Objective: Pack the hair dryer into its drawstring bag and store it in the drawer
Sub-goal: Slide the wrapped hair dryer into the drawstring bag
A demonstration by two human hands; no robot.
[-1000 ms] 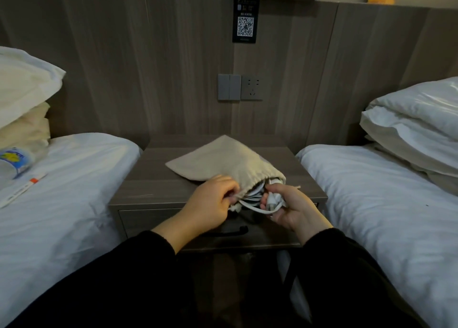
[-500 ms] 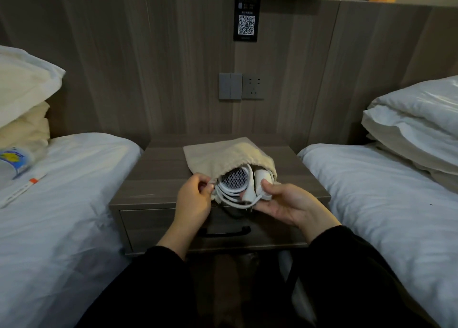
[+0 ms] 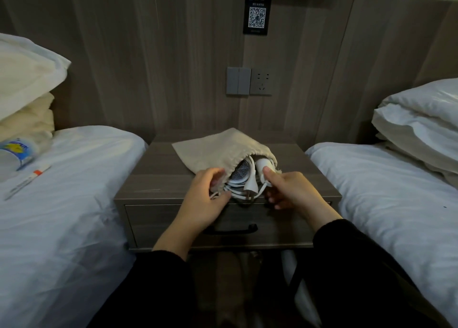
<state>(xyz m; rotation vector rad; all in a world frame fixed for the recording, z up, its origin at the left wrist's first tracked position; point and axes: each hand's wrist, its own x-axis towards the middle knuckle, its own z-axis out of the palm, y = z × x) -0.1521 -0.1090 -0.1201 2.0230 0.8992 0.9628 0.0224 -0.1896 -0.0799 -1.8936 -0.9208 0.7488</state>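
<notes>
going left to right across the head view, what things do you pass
labelled bottle → white pen with orange band → left hand → hair dryer → right hand → stacked pillows on right bed (drawstring bag overlaps, skipped)

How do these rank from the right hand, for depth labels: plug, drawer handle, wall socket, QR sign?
1. plug, just left of the right hand.
2. drawer handle, below it.
3. wall socket, on the headboard.
4. QR sign, topmost.

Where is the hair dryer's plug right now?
Head view, centre: the plug sits just outside the bag, at the nightstand front edge, between left hand and right hand.
</notes>
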